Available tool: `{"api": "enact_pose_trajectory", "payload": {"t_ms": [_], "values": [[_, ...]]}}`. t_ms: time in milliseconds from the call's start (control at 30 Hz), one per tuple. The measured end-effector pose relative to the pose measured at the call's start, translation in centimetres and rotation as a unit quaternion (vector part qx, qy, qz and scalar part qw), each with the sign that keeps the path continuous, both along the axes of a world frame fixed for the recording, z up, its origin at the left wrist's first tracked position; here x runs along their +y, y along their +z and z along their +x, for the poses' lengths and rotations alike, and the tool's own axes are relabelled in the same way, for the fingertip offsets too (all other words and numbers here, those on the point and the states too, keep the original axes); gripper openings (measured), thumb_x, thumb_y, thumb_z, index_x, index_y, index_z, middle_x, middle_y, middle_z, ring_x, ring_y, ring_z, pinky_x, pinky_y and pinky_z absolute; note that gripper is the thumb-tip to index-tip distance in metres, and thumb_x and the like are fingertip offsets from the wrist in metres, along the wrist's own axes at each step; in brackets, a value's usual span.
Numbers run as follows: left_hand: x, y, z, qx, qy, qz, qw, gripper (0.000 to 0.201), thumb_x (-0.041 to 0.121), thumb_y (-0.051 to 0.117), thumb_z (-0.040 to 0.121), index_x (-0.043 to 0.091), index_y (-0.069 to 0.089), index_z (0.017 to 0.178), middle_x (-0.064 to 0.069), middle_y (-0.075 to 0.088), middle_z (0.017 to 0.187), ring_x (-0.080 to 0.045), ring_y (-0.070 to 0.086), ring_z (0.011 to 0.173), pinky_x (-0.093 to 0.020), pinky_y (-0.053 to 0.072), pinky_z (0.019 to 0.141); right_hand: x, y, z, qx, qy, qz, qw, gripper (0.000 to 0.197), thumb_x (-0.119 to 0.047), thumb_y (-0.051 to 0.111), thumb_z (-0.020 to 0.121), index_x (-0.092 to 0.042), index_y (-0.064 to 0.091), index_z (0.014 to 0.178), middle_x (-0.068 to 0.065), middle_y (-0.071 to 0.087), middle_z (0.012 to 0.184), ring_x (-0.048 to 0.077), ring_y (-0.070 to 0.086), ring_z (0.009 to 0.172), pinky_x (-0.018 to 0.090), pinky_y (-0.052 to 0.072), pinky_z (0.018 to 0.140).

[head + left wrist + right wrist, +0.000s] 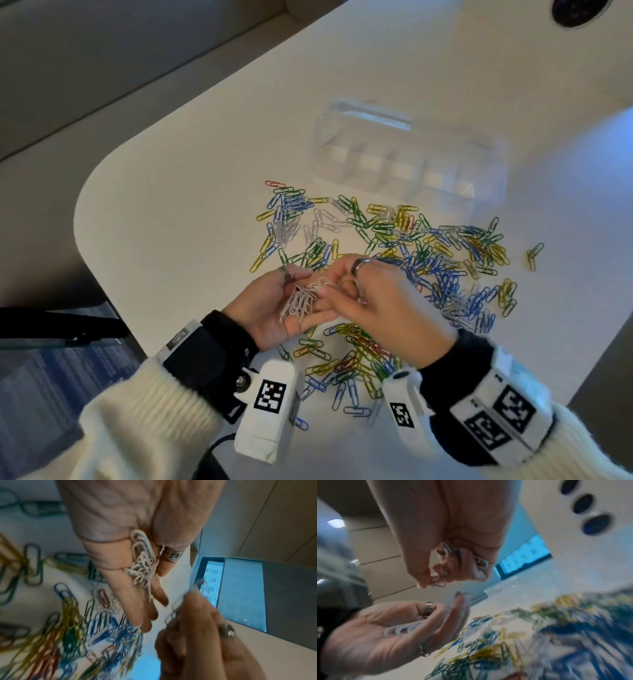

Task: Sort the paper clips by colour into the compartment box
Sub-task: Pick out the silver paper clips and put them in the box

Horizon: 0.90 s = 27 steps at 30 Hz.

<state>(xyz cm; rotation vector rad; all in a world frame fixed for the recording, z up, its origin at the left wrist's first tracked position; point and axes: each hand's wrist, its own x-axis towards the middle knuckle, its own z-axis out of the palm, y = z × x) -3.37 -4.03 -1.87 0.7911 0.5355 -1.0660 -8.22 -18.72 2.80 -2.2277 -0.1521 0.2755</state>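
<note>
The left hand cups a bunch of white clips in its upturned palm, the right hand pinches more white clips just beside it, and the clear box waits well ahead across the worktop, beyond the mixed pile.

- A white table with a rounded near-left corner fills most of the head view.
- A dark round opening sits in the table top at the far right edge; the right wrist view shows three such dark round openings in a row.
- A pale wall panel with seams runs along the far left, beyond the table.
- A dark bar juts in at the near left, beside the table's edge.
- Blue-grey patterned floor lies below it, at the near left.
- A bright blue-lit window shows in the left wrist view, blurred.
</note>
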Motion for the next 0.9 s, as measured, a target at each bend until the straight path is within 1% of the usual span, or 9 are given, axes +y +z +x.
{"api": "enact_pose_trajectory", "payload": {"t_ms": [133, 267, 367, 500, 600, 667, 733, 833, 900], "values": [[-1.5, 1.1, -1.0, 0.029, 0.025, -0.053, 0.998, 0.016, 0.009, 0.054, 0.068, -0.003, 0.064, 0.066, -0.013, 0.062, 0.059, -0.018, 0.062, 0.045, -0.022, 0.051, 0.040, 1.9, -0.1, 0.6, 0.002, 0.064, -0.143, 0.988, 0.019, -0.028, 0.046, 0.094, -0.012, 0.055, 0.095, 0.002, 0.048, 0.106, 0.017, 0.052, 0.092, 0.023, 0.033, 0.071], [-1.8, 0.5, -1.3, 0.054, 0.057, -0.067, 0.995, 0.026, 0.013, 0.043, 0.081, -0.003, 0.063, 0.077, -0.012, 0.063, 0.064, -0.017, 0.064, 0.050, -0.022, 0.053, 0.043, 2.6, -0.5, 0.8, 0.022, 0.053, -0.157, 0.986, 0.020, -0.024, 0.048, 0.093, -0.007, 0.056, 0.101, 0.005, 0.045, 0.117, 0.023, 0.053, 0.103, 0.028, 0.038, 0.082], [-1.5, -0.1, -1.1, 0.083, 0.092, -0.082, 0.989, 0.032, 0.010, 0.034, 0.094, -0.004, 0.062, 0.083, -0.015, 0.063, 0.068, -0.022, 0.065, 0.052, -0.026, 0.053, 0.042, 2.6, -0.7, 0.9, 0.034, 0.022, -0.097, 0.994, 0.017, -0.018, 0.060, 0.086, -0.011, 0.057, 0.102, 0.002, 0.046, 0.113, 0.018, 0.051, 0.102, 0.021, 0.035, 0.087], [-1.1, 0.2, -1.1, 0.054, 0.072, -0.065, 0.994, 0.034, 0.010, 0.041, 0.086, -0.003, 0.070, 0.075, -0.014, 0.068, 0.076, -0.021, 0.069, 0.065, -0.027, 0.057, 0.060, 1.8, -0.4, 1.2, 0.063, -0.024, 0.005, 0.998, 0.041, -0.015, 0.070, 0.078, -0.022, 0.055, 0.116, -0.007, 0.051, 0.113, 0.004, 0.052, 0.099, 0.006, 0.036, 0.083], [-0.2, 0.6, -0.9, 0.043, 0.058, -0.091, 0.993, 0.024, 0.003, 0.049, 0.086, -0.012, 0.067, 0.094, -0.024, 0.068, 0.091, -0.031, 0.069, 0.083, -0.034, 0.058, 0.073, 1.5, -0.1, 1.1, 0.087, -0.012, 0.067, 0.994, 0.048, -0.014, 0.070, 0.079, -0.024, 0.053, 0.122, -0.013, 0.060, 0.113, -0.006, 0.055, 0.098, 0.004, 0.042, 0.085], [0.2, 1.1, -0.7, 0.027, 0.062, -0.100, 0.993, 0.029, 0.003, 0.050, 0.086, -0.016, 0.061, 0.106, -0.030, 0.065, 0.101, -0.035, 0.067, 0.094, -0.037, 0.055, 0.082, 1.5, 0.2, 0.7, 0.062, 0.009, 0.046, 0.997, 0.044, -0.015, 0.067, 0.082, -0.025, 0.054, 0.123, -0.019, 0.059, 0.112, -0.009, 0.053, 0.102, 0.007, 0.041, 0.091], [0.7, 0.4, -0.5, 0.054, 0.063, -0.049, 0.995, 0.029, 0.007, 0.053, 0.081, -0.012, 0.063, 0.099, -0.027, 0.067, 0.093, -0.033, 0.069, 0.083, -0.037, 0.058, 0.073, 1.6, 0.4, 0.3, 0.012, 0.000, 0.051, 0.999, 0.036, -0.016, 0.063, 0.085, -0.026, 0.058, 0.119, -0.020, 0.059, 0.110, -0.009, 0.053, 0.103, 0.006, 0.040, 0.092], [1.6, -0.5, -0.1, 0.074, 0.088, -0.057, 0.992, 0.034, 0.013, 0.046, 0.081, -0.010, 0.066, 0.097, -0.026, 0.067, 0.096, -0.035, 0.070, 0.082, -0.041, 0.055, 0.075, 1.4, 0.8, 0.5, -0.036, -0.073, 0.100, 0.992, 0.021, -0.017, 0.059, 0.089, -0.028, 0.064, 0.106, -0.018, 0.065, 0.099, -0.011, 0.059, 0.093, 0.003, 0.044, 0.078], [2.4, -0.7, 0.4, 0.068, 0.101, -0.040, 0.992, 0.034, 0.013, 0.045, 0.077, -0.007, 0.071, 0.085, -0.025, 0.070, 0.087, -0.036, 0.070, 0.072, -0.042, 0.056, 0.066, 0.6, 0.3, 1.9, -0.040, -0.115, 0.094, 0.988, 0.019, -0.015, 0.056, 0.090, -0.029, 0.063, 0.100, -0.018, 0.064, 0.094, -0.009, 0.060, 0.087, 0.002, 0.044, 0.073]]}}
